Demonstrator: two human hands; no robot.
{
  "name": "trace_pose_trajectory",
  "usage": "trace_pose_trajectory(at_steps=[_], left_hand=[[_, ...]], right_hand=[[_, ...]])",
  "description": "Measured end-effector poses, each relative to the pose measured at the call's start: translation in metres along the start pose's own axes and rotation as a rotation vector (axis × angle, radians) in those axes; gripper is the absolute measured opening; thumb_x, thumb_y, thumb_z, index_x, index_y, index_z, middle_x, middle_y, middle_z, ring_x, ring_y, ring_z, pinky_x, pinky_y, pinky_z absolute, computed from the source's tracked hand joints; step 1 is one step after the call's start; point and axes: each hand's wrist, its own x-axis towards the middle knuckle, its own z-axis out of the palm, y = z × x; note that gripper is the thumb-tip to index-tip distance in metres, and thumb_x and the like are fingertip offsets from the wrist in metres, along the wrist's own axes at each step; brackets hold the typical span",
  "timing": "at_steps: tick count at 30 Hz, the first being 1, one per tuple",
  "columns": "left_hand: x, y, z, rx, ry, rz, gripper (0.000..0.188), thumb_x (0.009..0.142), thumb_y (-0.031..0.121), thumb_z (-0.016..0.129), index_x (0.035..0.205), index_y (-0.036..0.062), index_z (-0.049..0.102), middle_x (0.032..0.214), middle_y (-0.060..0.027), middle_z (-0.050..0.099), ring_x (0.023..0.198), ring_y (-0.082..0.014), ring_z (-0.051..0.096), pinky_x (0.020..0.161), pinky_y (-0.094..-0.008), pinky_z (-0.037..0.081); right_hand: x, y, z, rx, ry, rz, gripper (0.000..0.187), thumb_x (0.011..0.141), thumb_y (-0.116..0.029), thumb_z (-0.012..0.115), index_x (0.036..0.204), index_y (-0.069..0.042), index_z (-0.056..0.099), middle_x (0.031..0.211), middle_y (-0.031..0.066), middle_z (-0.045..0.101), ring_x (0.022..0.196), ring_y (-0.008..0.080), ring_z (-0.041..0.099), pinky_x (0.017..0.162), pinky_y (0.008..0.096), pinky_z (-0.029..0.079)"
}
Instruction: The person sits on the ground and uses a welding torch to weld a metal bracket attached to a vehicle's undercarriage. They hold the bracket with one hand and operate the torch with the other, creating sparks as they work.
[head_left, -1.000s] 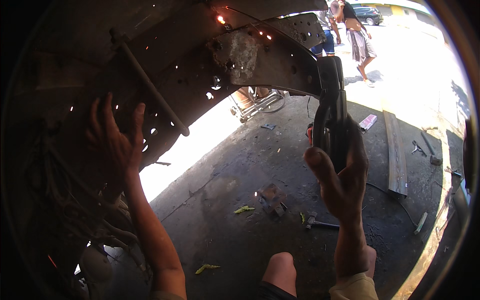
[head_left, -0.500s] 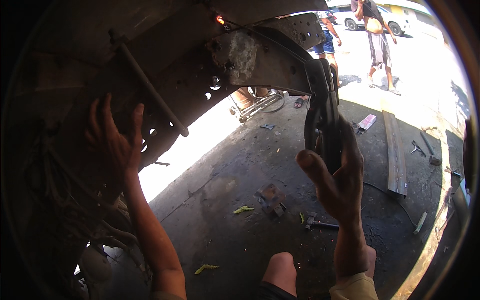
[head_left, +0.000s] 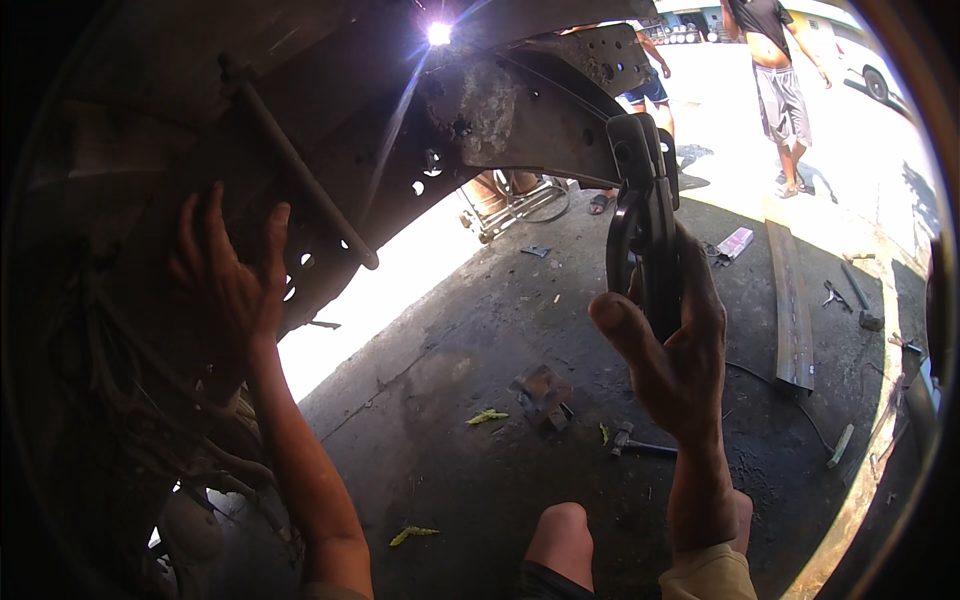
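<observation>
My right hand (head_left: 685,375) is wrapped round a dark welding electrode holder (head_left: 645,205), thumb at its near side. A thin rod runs up and left from the holder's head toward a bright white-violet welding arc (head_left: 438,33) on the dark metal frame (head_left: 400,110) overhead. Holes and a pale, rough patch (head_left: 485,110) mark the plate close to the arc. At the left, my left hand (head_left: 237,262) lies with fingers spread against the shaded side of the frame, holding nothing. A round metal bar (head_left: 300,170) slants down just right of its fingers.
Hoses and cables (head_left: 200,430) hang at lower left. On the floor lie a hammer (head_left: 640,445), a rusty metal block (head_left: 543,398), a long metal channel (head_left: 790,300) and a pink box (head_left: 735,243). Two people (head_left: 785,100) stand outside in the sunlight.
The small orange glow at the rod's tip has become a bright arc with streaks of light. Both my hands stay nearly in place. The person outside has shifted right.
</observation>
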Motion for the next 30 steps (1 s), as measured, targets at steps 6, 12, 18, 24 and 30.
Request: trace_pose_trajectory(at_steps=[6,12,18,24,30], left_hand=[[-0.001,-0.001,0.001,0.005,0.017,0.018,0.081,0.088,0.079,0.065,0.150,0.0267,0.060,0.159,-0.0089,0.050,0.139,-0.0408,0.049,0.114,-0.0587,0.036],[-0.001,-0.001,0.003,0.006,0.008,0.011,0.081,0.090,0.080,0.063,0.151,0.0268,0.059,0.160,-0.0082,0.049,0.140,-0.0399,0.049,0.114,-0.0598,0.037],[-0.001,-0.002,0.003,0.009,0.001,0.010,0.082,0.089,0.081,0.062,0.151,0.0269,0.059,0.161,-0.0084,0.049,0.138,-0.0402,0.051,0.113,-0.0591,0.038],[-0.001,-0.001,0.002,0.019,-0.003,0.002,0.083,0.089,0.081,0.062,0.151,0.0272,0.059,0.161,-0.0081,0.049,0.138,-0.0399,0.051,0.113,-0.0594,0.038],[-0.001,-0.001,0.002,0.010,-0.012,0.001,0.083,0.088,0.081,0.063,0.152,0.0277,0.058,0.161,-0.0076,0.048,0.138,-0.0399,0.050,0.113,-0.0599,0.037]], right_hand=[[0.003,0.001,0.001,0.003,0.014,-0.045,0.083,0.084,-0.049,0.091,0.145,-0.005,0.056,0.101,0.0079,0.070,0.080,0.0150,0.064,0.072,0.0340,0.054],[-0.001,0.003,0.003,0.089,0.070,-0.044,0.078,0.085,-0.048,0.090,0.142,-0.004,0.058,0.093,0.0027,0.064,0.080,0.0100,0.058,0.070,0.0306,0.049],[0.000,0.004,0.004,0.103,0.033,-0.031,0.081,0.085,-0.048,0.091,0.143,-0.004,0.057,0.110,0.0088,0.072,0.085,0.0132,0.063,0.075,0.0330,0.053],[0.000,0.001,0.001,0.040,0.013,-0.011,0.084,0.084,-0.049,0.091,0.145,-0.004,0.056,0.114,0.0115,0.073,0.087,0.0165,0.066,0.078,0.0361,0.055],[0.002,0.000,0.001,0.021,-0.002,-0.029,0.085,0.085,-0.050,0.090,0.146,-0.004,0.054,0.113,0.0129,0.073,0.088,0.0185,0.068,0.078,0.0382,0.056]])
